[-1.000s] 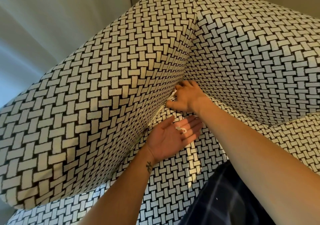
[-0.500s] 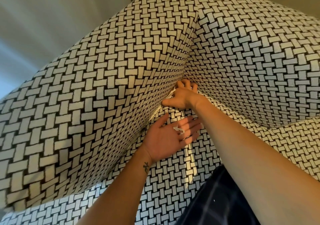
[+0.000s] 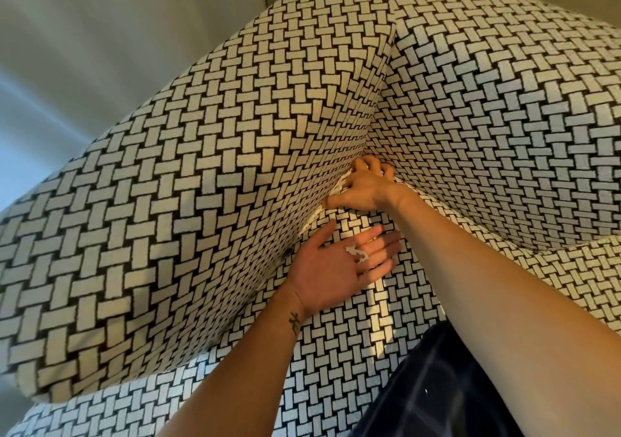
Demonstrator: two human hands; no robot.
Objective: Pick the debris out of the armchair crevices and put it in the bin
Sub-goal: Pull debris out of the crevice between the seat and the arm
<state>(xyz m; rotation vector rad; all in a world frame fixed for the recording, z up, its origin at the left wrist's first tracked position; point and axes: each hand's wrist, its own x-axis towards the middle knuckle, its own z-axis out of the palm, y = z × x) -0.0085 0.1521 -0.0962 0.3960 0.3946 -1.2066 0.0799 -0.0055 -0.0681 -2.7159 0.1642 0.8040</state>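
Left hand (image 3: 331,268) lies palm up on the armchair (image 3: 201,201) seat, fingers straight, with a white scrap (image 3: 357,254) resting on them. Right hand (image 3: 364,186) curls into the back-corner crevice (image 3: 316,216), touching more white bits (image 3: 338,187); I cannot tell if it grips any.

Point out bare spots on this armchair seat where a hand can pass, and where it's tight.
Bare seat cushion lies between the left forearm and the plaid trousers, and at the right below the backrest. Crowded: the corner crevice between armrest and backrest, where the right hand digs among white scraps, with the left hand palm-up before it, carrying a scrap.
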